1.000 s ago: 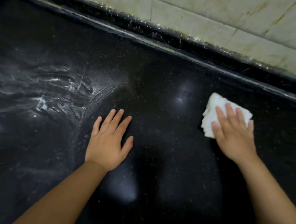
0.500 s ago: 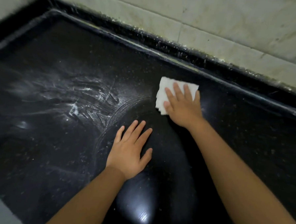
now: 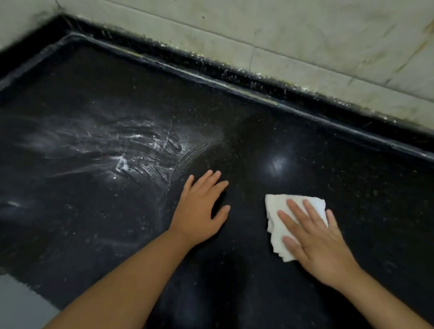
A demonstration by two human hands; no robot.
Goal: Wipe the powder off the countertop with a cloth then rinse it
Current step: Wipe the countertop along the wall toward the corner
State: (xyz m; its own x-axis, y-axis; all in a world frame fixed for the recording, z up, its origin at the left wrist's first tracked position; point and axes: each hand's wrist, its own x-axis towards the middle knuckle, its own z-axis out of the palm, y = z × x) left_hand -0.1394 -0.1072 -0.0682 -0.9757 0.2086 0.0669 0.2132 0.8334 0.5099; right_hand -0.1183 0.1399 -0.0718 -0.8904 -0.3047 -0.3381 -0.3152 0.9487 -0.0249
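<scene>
A folded white cloth point(image 3: 275, 212) lies flat on the black countertop point(image 3: 336, 175). My right hand point(image 3: 315, 242) presses on it with straight, spread fingers and covers its right part. To its left my left hand point(image 3: 199, 211) rests flat on the bare counter, fingers straight, holding nothing. White powder point(image 3: 126, 154) is smeared in streaks across the left half of the counter, just left of and beyond my left hand. A curved wipe mark edges the powder near my left fingertips.
A raised black rim point(image 3: 240, 87) runs along the back of the counter under a stained tiled wall point(image 3: 293, 37). The counter's corner point(image 3: 64, 35) sits at the far left. The front edge drops off at the lower left point(image 3: 11, 277).
My right hand slid the cloth left and toward the wall, then back right and nearer to me. My left hand stayed flat on the counter. The view shifted left.
</scene>
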